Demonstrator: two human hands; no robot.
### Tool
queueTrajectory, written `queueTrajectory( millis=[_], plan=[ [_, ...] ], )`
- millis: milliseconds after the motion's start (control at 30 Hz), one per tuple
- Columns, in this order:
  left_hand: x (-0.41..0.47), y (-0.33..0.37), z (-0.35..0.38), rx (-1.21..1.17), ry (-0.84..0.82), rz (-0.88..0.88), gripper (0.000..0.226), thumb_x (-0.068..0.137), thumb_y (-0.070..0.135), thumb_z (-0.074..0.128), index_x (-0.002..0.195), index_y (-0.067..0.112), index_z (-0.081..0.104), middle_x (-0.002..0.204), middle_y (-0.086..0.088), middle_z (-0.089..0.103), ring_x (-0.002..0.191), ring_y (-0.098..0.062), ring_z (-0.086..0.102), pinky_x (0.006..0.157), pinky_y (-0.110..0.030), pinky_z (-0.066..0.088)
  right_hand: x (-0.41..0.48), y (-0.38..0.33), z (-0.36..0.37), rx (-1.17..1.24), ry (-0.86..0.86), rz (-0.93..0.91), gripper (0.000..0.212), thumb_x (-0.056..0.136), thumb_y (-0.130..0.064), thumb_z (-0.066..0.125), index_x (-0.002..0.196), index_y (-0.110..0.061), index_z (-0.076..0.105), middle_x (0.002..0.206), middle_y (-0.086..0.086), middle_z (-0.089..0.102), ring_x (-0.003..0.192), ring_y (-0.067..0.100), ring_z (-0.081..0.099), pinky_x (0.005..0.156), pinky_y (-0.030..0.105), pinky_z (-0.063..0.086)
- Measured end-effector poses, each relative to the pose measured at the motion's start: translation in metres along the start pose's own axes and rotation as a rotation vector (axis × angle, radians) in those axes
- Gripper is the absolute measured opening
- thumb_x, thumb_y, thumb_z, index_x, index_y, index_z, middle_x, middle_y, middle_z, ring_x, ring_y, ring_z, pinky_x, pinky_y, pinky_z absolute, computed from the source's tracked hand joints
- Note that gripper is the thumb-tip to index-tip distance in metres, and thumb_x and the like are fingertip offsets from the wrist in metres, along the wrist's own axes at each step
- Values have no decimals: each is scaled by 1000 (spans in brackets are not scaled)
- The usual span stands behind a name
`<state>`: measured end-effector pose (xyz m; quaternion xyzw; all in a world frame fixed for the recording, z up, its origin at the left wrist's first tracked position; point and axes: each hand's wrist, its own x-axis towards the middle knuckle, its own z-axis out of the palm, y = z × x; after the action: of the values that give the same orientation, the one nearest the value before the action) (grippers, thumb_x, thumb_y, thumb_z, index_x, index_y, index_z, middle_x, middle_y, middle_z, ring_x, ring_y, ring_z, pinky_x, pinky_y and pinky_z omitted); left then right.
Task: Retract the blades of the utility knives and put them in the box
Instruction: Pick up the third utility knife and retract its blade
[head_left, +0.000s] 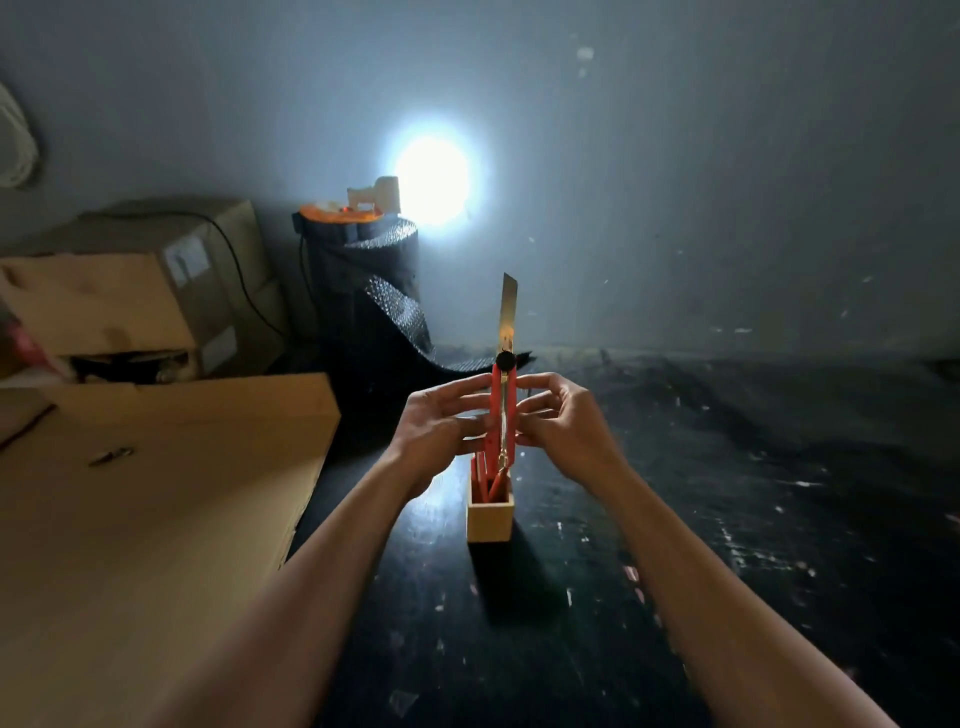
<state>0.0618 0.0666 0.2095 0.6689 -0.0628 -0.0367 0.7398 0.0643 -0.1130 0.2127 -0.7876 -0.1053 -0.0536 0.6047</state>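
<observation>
Red utility knife (503, 410) held upright between both hands, above the wooden box (490, 514). Blade (508, 312) fully extended, pointing up, clear of all fingers. Left hand (441, 426) fingers press the knife's left side; right hand (561, 421) fingers pinch its right side, thumb near the black knob (505, 360). Box stands on the dark table (675, 519), holding more red knives (485, 475), beside the cardboard sheet's (156, 493) right edge.
</observation>
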Motion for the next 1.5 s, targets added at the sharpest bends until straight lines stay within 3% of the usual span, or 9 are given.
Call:
queueTrajectory(
  millis=[167, 267, 333, 533, 867, 1000, 1200, 1300, 1500],
  plan=[
    [12, 23, 8, 42, 41, 143, 39, 95, -15, 57, 126, 4, 70, 109, -18, 79, 89, -30, 81, 73, -38, 67, 29, -26, -14, -167, 131, -149, 29, 90, -33, 73, 117, -27, 63, 95, -14, 71, 83, 10, 73, 77, 31, 63],
    [20, 32, 11, 65, 45, 173, 42, 92, -17, 62, 130, 1, 69, 114, -21, 78, 96, -37, 79, 81, -48, 66, 40, -48, -20, -220, 185, -282, 21, 94, -38, 66, 113, -39, 59, 94, -31, 59, 85, -9, 65, 71, 6, 50],
    [25, 38, 14, 71, 42, 187, 42, 92, -16, 64, 130, 1, 69, 115, -20, 78, 98, -38, 78, 84, -52, 64, 46, -58, -24, -270, 191, -330, 14, 96, -34, 64, 108, -40, 59, 97, -29, 59, 85, -18, 60, 65, -2, 42],
    [31, 48, 18, 3, 54, 164, 46, 88, -19, 66, 126, 6, 73, 110, -18, 79, 93, -37, 79, 80, -51, 65, 56, -60, -34, -380, 103, -310, 11, 95, -30, 66, 105, -32, 70, 106, -16, 62, 84, -8, 59, 73, 6, 37],
    [37, 68, 23, -133, 66, 129, 44, 91, -14, 64, 126, 12, 72, 109, -11, 81, 87, -21, 81, 65, -30, 64, 42, -49, -32, -361, 98, -308, 19, 91, -26, 72, 109, -26, 78, 103, -18, 65, 82, -8, 60, 66, -4, 41],
    [37, 74, 25, -149, 60, 122, 45, 90, -13, 67, 128, 12, 71, 111, -10, 81, 89, -21, 81, 65, -29, 63, 33, -48, -33, -350, 93, -313, 18, 89, -26, 74, 106, -26, 79, 102, -20, 66, 84, -8, 62, 72, 0, 43],
    [34, 83, 28, -109, 60, 130, 48, 89, -11, 69, 132, 10, 69, 115, -12, 79, 92, -25, 81, 67, -30, 64, 21, -45, -35, -273, 87, -281, 19, 89, -23, 75, 107, -21, 79, 109, -11, 71, 86, -9, 63, 74, -3, 43],
    [33, 85, 30, -102, 56, 139, 46, 90, -9, 70, 132, 10, 69, 118, -13, 78, 95, -26, 80, 70, -32, 65, 16, -50, -34, -232, 109, -269, 21, 89, -28, 74, 110, -24, 75, 107, -15, 68, 87, -9, 63, 70, 0, 44],
    [30, 92, 30, -84, 28, 151, 48, 89, -13, 68, 132, 9, 69, 116, -14, 79, 90, -23, 80, 68, -30, 65, 13, -56, -37, -238, 98, -274, 10, 90, -25, 73, 99, -30, 76, 102, -19, 67, 90, -4, 64, 77, 6, 41]
  ],
)
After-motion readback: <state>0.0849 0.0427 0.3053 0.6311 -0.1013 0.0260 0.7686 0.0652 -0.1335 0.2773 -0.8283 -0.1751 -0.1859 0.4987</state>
